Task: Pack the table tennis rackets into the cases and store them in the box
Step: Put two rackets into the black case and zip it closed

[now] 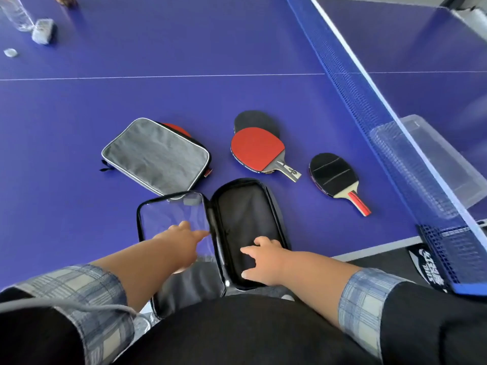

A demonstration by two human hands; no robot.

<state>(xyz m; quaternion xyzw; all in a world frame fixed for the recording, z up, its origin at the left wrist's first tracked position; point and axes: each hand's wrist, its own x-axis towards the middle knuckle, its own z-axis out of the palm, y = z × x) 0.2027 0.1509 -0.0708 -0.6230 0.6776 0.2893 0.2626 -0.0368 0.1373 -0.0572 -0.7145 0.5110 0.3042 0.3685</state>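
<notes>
A black case (237,227) lies opened flat at the near edge of the blue tabletop (184,96), its clear-windowed flap (171,217) spread to the left and its dark padded half to the right, with the near end overhanging the edge. The left hand (181,241) rests on the clear flap, fingers loosely extended toward the hinge and gripping nothing. The right hand (263,262) lies spread, fingers wide, pressing flat on the dark lining and holding nothing. Just beyond the flap, touching its far corner, sits a closed grey case (155,155) with the red edge of a racket (176,129) showing at its far side. Toward the net (374,122), a red-faced racket (259,152) lies partly on top of a black-faced racket (255,121), and a second black-faced racket (336,179) with a red-striped handle lies apart, nearer the net. A clear plastic box (432,159) stands on the other side of the net, by the near edge. At the far left corner lie a plastic bottle (15,11), a grey sponge-like block (43,31) and a small cap (10,52).
</notes>
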